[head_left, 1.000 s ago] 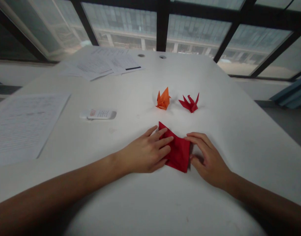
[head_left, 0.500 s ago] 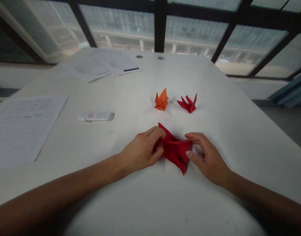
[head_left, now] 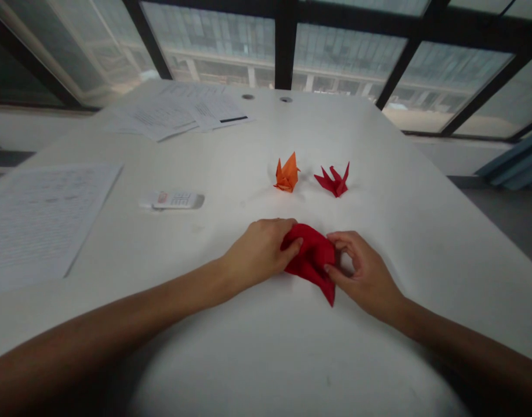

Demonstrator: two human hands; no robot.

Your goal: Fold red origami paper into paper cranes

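A partly folded sheet of red origami paper (head_left: 312, 255) lies between my hands, low over the white table. My left hand (head_left: 266, 246) grips its left side, thumb on the near face and the other fingers behind. At the paper's right edge, my right hand (head_left: 365, 272) pinches it between thumb and fingertips. One pointed corner of the sheet sticks out toward me, below the right thumb. Beyond the hands stand an orange paper crane (head_left: 287, 174) and, to its right, a red paper crane (head_left: 334, 180).
The white table (head_left: 266, 359) reaches to a window wall with dark frames (head_left: 284, 46). A white remote control (head_left: 174, 200) lies left of the hands. Printed sheets (head_left: 44, 217) cover the left edge, and more papers (head_left: 174, 113) lie at the back left.
My left thumb has moved onto the near face of the red paper. The sheet's upper left point no longer shows, and its top edge now bulges. My right fingers have closed on the right edge.
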